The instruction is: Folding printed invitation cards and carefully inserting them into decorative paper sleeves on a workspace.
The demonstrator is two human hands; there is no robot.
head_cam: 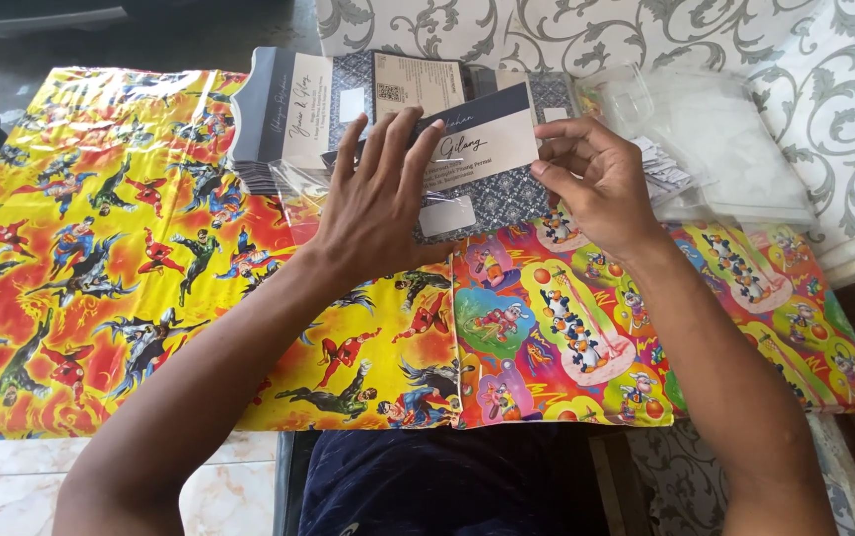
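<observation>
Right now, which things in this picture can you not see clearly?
- Card, head view: left end hidden by left hand.
- Clear sleeve: mostly under that hand.
- Card stack: count too fine to tell.
- Right hand fingertips: curled behind the card edge.

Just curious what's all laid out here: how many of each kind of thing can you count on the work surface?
Hands: 2, left hand flat on a clear sleeve, right hand holding the navy and cream card
Patterned wrapping sheets: 2, yellow superhero sheet, cartoon animal sheet
Card stacks: 1
Clear plastic sleeve piles: 1
Total: 8, counting the held card and sleeve
</observation>
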